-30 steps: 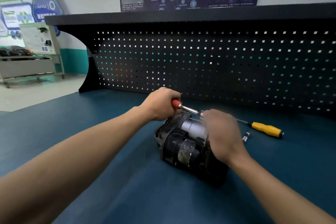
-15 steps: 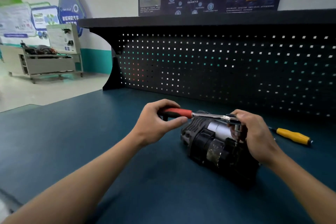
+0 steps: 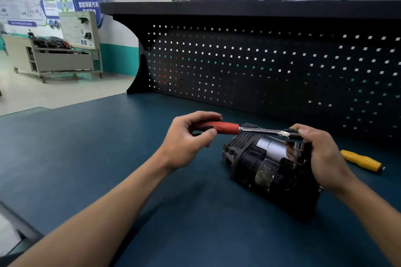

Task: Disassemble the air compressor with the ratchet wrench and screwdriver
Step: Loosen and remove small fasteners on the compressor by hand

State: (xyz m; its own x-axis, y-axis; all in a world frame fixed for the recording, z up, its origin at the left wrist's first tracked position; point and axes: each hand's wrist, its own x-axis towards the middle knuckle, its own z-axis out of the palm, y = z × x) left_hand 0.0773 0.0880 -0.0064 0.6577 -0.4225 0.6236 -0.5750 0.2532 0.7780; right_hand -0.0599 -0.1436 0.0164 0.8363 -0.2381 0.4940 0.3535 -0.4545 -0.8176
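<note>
Left grip (image 3: 188, 138): wrapped round the red handle of the ratchet wrench (image 3: 249, 130), fingers over the top and thumb tip against the near side; firmly closed on it.
Right grip (image 3: 321, 158): curled round the wrench head and the socket stem below it, pinching both from the right.
Ratchet wrench: held roughly level, handle to the left, steel shank running right to the head; socket stem pointing down onto the compressor's top.
Air compressor (image 3: 260, 165): lying on the worktop (image 3: 108, 158), right of the middle, directly under the wrench shank; below and right of the left grip, touching the right grip, its right end partly hidden behind that grip.
Screwdriver (image 3: 360, 160): flat on the worktop towards the right edge, just beyond the right grip; only the yellow handle visible.
Pegboard (image 3: 260, 67): black, upright along the worktop's back edge.
</note>
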